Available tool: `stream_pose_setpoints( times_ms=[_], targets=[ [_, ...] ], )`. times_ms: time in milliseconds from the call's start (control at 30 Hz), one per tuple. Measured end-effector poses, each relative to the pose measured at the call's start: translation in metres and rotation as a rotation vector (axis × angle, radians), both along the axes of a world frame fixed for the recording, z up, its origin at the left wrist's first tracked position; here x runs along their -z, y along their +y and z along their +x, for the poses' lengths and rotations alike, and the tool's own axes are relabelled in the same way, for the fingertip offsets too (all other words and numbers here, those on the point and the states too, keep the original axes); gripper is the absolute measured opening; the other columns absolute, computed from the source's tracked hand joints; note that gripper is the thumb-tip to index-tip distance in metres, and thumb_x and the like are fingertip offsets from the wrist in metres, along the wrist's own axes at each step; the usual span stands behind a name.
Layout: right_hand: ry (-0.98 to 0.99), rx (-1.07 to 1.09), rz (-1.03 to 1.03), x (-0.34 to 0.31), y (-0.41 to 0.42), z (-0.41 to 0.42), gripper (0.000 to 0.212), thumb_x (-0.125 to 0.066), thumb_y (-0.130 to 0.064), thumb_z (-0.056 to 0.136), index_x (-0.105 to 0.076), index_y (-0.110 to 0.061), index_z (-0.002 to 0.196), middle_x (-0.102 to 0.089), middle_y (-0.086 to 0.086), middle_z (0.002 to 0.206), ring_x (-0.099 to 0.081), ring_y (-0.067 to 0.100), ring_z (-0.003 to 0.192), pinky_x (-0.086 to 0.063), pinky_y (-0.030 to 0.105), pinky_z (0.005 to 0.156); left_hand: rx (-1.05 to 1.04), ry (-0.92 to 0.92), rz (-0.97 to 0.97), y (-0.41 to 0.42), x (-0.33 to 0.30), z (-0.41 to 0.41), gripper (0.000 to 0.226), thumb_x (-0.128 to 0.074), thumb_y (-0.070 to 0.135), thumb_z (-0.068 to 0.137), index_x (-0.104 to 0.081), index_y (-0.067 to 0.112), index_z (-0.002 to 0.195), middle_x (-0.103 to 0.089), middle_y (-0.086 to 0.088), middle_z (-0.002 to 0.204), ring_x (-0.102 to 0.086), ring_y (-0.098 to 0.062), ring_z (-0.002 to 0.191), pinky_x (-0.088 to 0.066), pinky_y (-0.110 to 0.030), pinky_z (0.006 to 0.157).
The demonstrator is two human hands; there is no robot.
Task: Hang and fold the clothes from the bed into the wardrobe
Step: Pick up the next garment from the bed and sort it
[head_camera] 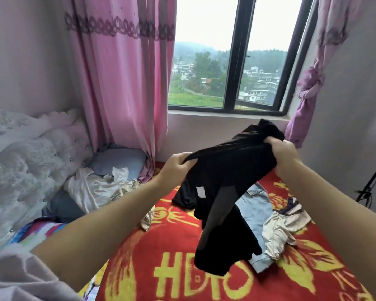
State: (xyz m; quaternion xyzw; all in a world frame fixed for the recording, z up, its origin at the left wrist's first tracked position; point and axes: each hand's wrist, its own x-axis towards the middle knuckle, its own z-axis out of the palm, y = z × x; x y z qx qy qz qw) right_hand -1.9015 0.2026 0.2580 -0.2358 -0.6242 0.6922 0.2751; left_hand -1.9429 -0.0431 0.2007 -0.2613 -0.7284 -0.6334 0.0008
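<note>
Above the middle of the bed, you hold a black, partly sheer fabric garment (224, 185) up in the air between both hands. Your left hand (178, 168) has its fingers curled round one bunched end of the cloth, and your right hand (282, 153) is clenched on the other end, closer to the window. From that stretched top edge the rest of the garment hangs down, a small white label showing on it, and its lower end dangles over the red blanket with yellow flower and letter patterns (161, 268) that covers the bed.

On the blanket directly under the hanging cloth lies a light blue denim piece (258, 211), partly hidden. Just beside it, toward the bed's right edge, sits a crumpled cream garment (280, 231). Another dark garment (182, 198) lies flat on the blanket behind the one you hold. Near the bed's head end, by the grey-white tufted headboard (30, 161), a white crumpled garment (96, 185) is heaped against a pale blue pillow (117, 161). A pink curtain (122, 83) hangs at the far left corner of the bed, beside the black-framed window (234, 61).
</note>
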Motion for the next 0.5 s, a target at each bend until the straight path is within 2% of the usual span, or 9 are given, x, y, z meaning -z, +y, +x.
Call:
stream_pose_setpoints(
  times_ms=[33, 100, 167, 233, 267, 300, 367, 433, 500],
  targets=[
    [-0.042, 0.015, 0.101, 0.007, 0.01, 0.002, 0.032, -0.059, -0.01, 0.088, -0.059, 0.002, 0.118, -0.061, 0.006, 0.082, -0.058, 0.018, 0.069, -0.049, 0.034, 0.076, -0.022, 0.066, -0.032, 0.001, -0.01, -0.004, 0.017, -0.054, 0.007, 0.095, -0.068, -0.002, 0.092, -0.058, 0.007, 0.067, -0.051, -0.005, 0.063, -0.042, -0.023, 0.061],
    [-0.178, -0.03, 0.468, 0.019, 0.019, 0.007, 0.057, -0.06, -0.018, 0.089, -0.04, -0.008, 0.141, -0.054, 0.009, 0.111, -0.055, 0.022, 0.097, -0.042, 0.033, 0.09, -0.008, 0.163, -0.096, 0.007, -0.031, -0.007, 0.018, -0.058, 0.01, 0.094, -0.069, -0.004, 0.093, -0.061, -0.004, 0.075, -0.055, -0.013, 0.071, -0.043, -0.029, 0.067],
    [-0.211, -0.191, 0.877, 0.02, 0.009, 0.014, 0.087, -0.069, -0.031, 0.085, -0.013, -0.027, 0.152, -0.032, 0.01, 0.144, -0.032, 0.026, 0.135, -0.027, 0.039, 0.11, 0.091, 0.171, -0.186, 0.019, -0.051, -0.006, 0.018, -0.059, 0.013, 0.094, -0.07, 0.0, 0.092, -0.065, -0.008, 0.078, -0.058, -0.015, 0.072, -0.047, -0.03, 0.068],
    [-0.142, -0.481, 1.053, 0.008, -0.019, 0.019, 0.098, -0.073, -0.038, 0.082, -0.004, -0.037, 0.151, -0.013, -0.006, 0.157, -0.008, 0.015, 0.147, -0.013, 0.04, 0.117, 0.207, 0.156, -0.34, 0.031, -0.068, -0.003, 0.016, -0.059, 0.016, 0.094, -0.072, 0.006, 0.09, -0.068, -0.007, 0.078, -0.061, -0.014, 0.07, -0.05, -0.028, 0.067],
    [-0.125, -0.623, 1.016, 0.002, -0.033, 0.019, 0.089, -0.072, -0.035, 0.083, -0.014, -0.036, 0.15, -0.025, -0.012, 0.153, -0.019, 0.009, 0.144, -0.019, 0.033, 0.116, 0.256, 0.143, -0.392, 0.036, -0.076, -0.001, 0.016, -0.059, 0.017, 0.094, -0.072, 0.01, 0.087, -0.068, -0.004, 0.076, -0.061, -0.012, 0.068, -0.051, -0.027, 0.065],
    [-0.12, -0.729, 0.918, -0.004, -0.043, 0.018, 0.068, -0.071, -0.03, 0.085, -0.036, -0.031, 0.143, -0.046, -0.013, 0.14, -0.041, 0.007, 0.132, -0.033, 0.026, 0.11, 0.286, 0.135, -0.415, 0.04, -0.082, 0.001, 0.016, -0.06, 0.018, 0.093, -0.071, 0.01, 0.085, -0.067, -0.002, 0.073, -0.06, -0.011, 0.067, -0.05, -0.027, 0.065],
    [-0.087, -0.766, 0.76, -0.01, -0.053, 0.014, 0.023, -0.069, -0.024, 0.087, -0.068, -0.016, 0.108, -0.071, 0.001, 0.099, -0.066, 0.015, 0.094, -0.053, 0.03, 0.087, 0.263, 0.141, -0.402, 0.041, -0.089, 0.002, 0.018, -0.063, 0.02, 0.092, -0.068, 0.004, 0.089, -0.063, -0.006, 0.077, -0.058, -0.013, 0.07, -0.048, -0.031, 0.069],
    [-0.031, -0.709, 0.703, -0.013, -0.052, 0.012, 0.015, -0.065, -0.024, 0.09, -0.073, -0.011, 0.087, -0.069, 0.005, 0.076, -0.063, 0.014, 0.07, -0.051, 0.033, 0.07, 0.245, 0.091, -0.369, 0.031, -0.085, -0.001, 0.022, -0.067, 0.022, 0.089, -0.062, 0.004, 0.1, -0.062, -0.006, 0.083, -0.06, -0.014, 0.074, -0.05, -0.027, 0.069],
    [0.034, -0.631, 0.629, -0.016, -0.047, 0.009, 0.017, -0.061, -0.024, 0.093, -0.073, -0.017, 0.082, -0.069, 0.0, 0.075, -0.063, 0.01, 0.068, -0.051, 0.031, 0.07, 0.293, -0.023, -0.396, 0.015, -0.071, -0.006, 0.026, -0.068, 0.016, 0.088, -0.059, 0.007, 0.111, -0.067, -0.005, 0.094, -0.066, -0.015, 0.082, -0.053, -0.024, 0.072]
  ],
)
